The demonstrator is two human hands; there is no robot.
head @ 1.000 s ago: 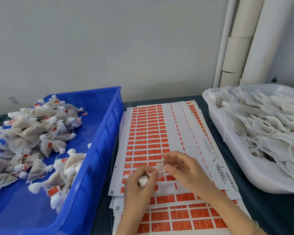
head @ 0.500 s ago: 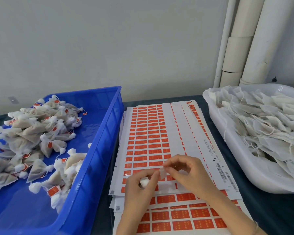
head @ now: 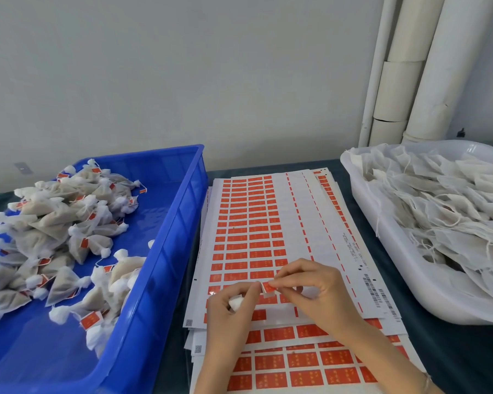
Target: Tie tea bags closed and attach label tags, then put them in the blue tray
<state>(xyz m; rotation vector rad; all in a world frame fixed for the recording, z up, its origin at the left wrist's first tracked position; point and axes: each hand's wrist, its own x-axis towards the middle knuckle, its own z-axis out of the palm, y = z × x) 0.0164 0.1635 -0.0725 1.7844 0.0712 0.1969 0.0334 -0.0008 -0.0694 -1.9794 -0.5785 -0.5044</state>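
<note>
Tea bag (head: pixel 236 302) in left hand (head: pixel 230 314), label (head: pixel 268 287) in right hand (head: pixel 313 291), beside blue tray (head: pixel 165 251).

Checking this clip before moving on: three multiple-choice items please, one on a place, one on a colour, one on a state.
1. Where does the blue tray lie, relative to the label sheets?
A. to their left
B. to their right
C. on top of them

2. What colour is the tub of untied tea bags?
A. green
B. white
C. black

3. What is the right hand doing?
A. resting flat
B. gripping scissors
C. pinching a red label tag

1 A: the tray stands left of the sheets.
2 B: its wall is white.
3 C: its fingertips pinch the tag, while the left hand holds a tea bag.
</note>
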